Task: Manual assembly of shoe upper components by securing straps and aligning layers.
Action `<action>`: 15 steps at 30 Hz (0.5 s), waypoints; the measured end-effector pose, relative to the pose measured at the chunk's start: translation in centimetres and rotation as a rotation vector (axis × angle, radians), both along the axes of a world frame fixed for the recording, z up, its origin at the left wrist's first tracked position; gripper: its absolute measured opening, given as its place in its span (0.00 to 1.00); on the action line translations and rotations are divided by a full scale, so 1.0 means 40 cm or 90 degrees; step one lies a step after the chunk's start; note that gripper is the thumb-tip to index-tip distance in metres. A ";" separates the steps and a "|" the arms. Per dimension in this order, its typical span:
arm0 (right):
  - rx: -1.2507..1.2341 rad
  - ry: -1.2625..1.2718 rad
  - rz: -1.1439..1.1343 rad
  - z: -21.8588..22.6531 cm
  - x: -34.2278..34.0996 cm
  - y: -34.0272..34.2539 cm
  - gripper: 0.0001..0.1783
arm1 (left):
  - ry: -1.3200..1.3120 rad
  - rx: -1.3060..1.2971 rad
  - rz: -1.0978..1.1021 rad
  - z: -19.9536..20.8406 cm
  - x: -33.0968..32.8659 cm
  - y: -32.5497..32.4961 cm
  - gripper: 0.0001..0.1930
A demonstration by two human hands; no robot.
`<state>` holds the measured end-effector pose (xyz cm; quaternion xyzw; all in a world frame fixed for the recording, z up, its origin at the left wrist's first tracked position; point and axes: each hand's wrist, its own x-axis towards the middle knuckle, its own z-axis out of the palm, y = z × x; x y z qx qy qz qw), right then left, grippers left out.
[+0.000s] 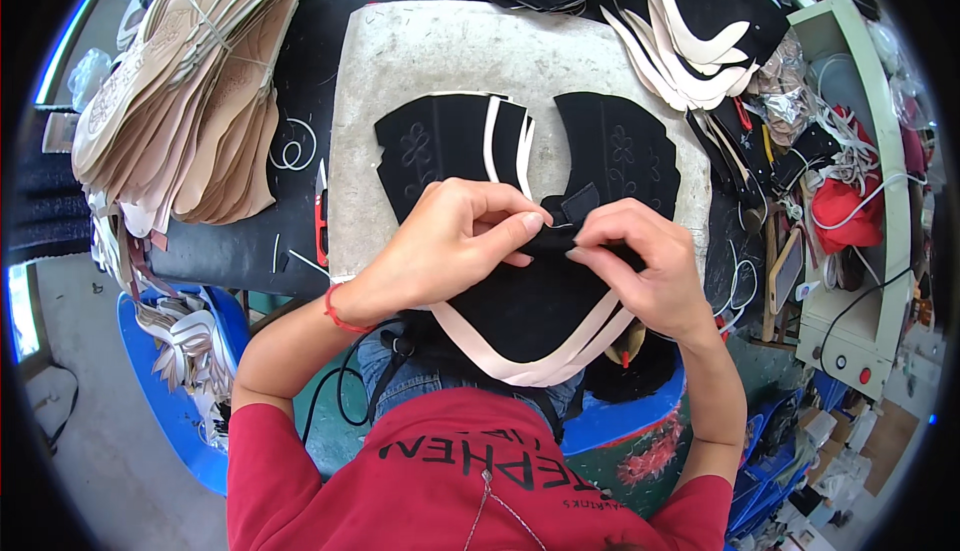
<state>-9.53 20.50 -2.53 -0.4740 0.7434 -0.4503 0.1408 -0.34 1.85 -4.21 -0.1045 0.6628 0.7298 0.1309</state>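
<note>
A black fabric piece [520, 306] with pale pink edging strips hangs over the board's front edge toward my lap. My left hand [455, 236] pinches its upper edge between thumb and forefinger. Right beside that spot, my right hand [645, 261] is closed, thumb and fingers pressed together at the same edge. A small dark tab [575, 203] stands up between the hands. Behind them lie a black panel with stitched flowers and white strips [440, 141] on the left and a similar flower-stitched panel [615, 151] on the right.
The pieces rest on a pale, worn board [385, 41]. A tied stack of beige cut pieces [200, 91] fills the far left, near a red-handled cutter [321, 221]. Curved white strips [680, 61] lie at the far right, by a greenish metal frame [875, 101]. Blue bins [175, 431] stand below.
</note>
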 end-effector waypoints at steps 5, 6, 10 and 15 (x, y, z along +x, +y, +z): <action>0.012 -0.028 -0.051 -0.006 0.005 -0.002 0.07 | -0.032 -0.053 -0.031 0.012 -0.016 0.011 0.11; -0.004 -0.045 -0.085 -0.006 0.002 0.001 0.06 | 0.006 0.033 0.062 0.010 -0.011 0.011 0.13; -0.045 -0.023 -0.072 -0.006 0.001 0.001 0.06 | 0.022 0.145 0.173 -0.019 0.022 0.010 0.14; 0.067 -0.601 -0.099 0.065 -0.032 0.026 0.15 | 0.055 0.159 0.219 -0.023 0.020 0.014 0.11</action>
